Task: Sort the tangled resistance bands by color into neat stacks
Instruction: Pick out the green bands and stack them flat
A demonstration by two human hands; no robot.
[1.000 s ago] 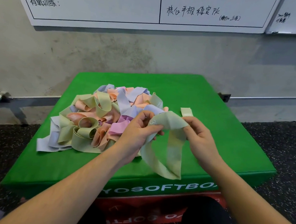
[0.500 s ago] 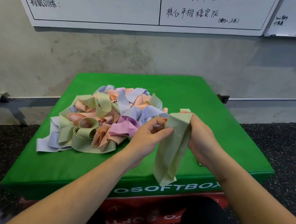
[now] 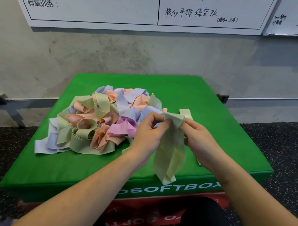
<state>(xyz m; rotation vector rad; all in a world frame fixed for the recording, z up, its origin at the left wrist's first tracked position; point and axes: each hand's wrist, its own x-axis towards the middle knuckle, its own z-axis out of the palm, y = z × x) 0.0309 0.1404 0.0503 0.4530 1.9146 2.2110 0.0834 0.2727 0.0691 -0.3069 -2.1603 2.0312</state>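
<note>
A pale green band [image 3: 170, 151] hangs folded in front of me, above the near edge of the green soft box [image 3: 209, 104]. My left hand [image 3: 148, 131] pinches its top from the left, and my right hand [image 3: 200, 138] pinches it from the right. The tangled pile of bands [image 3: 100, 119] in green, peach, lilac and pink lies on the box's left half, just beyond my left hand. Behind my right hand another pale green band [image 3: 185, 112] lies on the box, partly hidden.
The green box sits on a red box [image 3: 145, 214] against a concrete wall with whiteboards [image 3: 118, 6]. Dark speckled floor [image 3: 286, 153] surrounds it. My dark-clad leg [image 3: 206, 224] is at the box's front.
The band hung as an open loop a second ago; my hands came together and it now hangs folded flat. Both hands have shifted slightly along its top.
</note>
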